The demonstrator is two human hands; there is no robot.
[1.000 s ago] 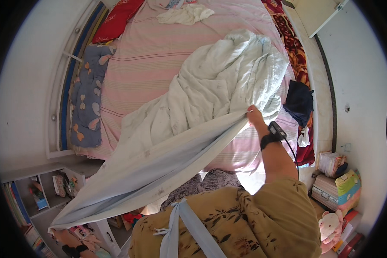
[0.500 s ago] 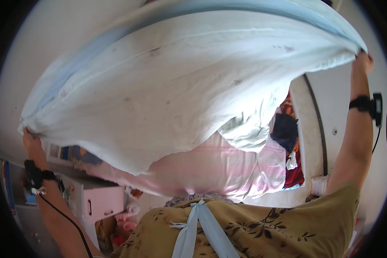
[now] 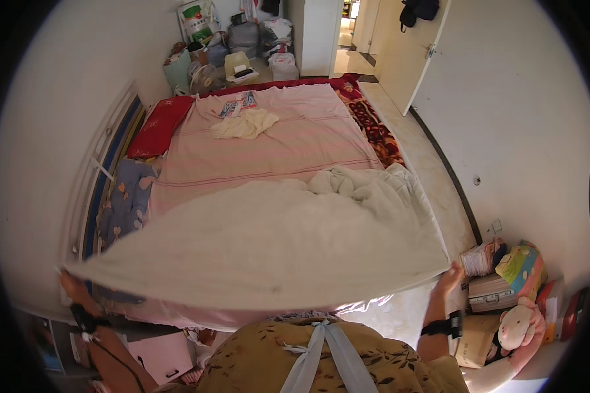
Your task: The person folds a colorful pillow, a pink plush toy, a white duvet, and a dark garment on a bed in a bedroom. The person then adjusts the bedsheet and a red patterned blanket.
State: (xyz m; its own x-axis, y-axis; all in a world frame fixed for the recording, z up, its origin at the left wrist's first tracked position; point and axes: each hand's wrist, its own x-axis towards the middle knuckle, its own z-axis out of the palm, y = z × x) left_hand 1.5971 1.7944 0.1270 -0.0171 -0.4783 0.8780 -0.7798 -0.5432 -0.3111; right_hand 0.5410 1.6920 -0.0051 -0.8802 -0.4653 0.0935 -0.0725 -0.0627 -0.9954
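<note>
While the left hand and right hand each grip a corner, the pale quilt stretches along the bed's near edge.

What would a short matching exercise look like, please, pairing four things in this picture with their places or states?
1. pale cover
2. red pillow
3. cream cloth
4. plush toy

A. at the picture's lower right
B. crumpled on the pink sheet
C. stretched between the left hand and the right hand
D. at the sheet's left edge

Pairs: 1-C, 2-D, 3-B, 4-A
</note>
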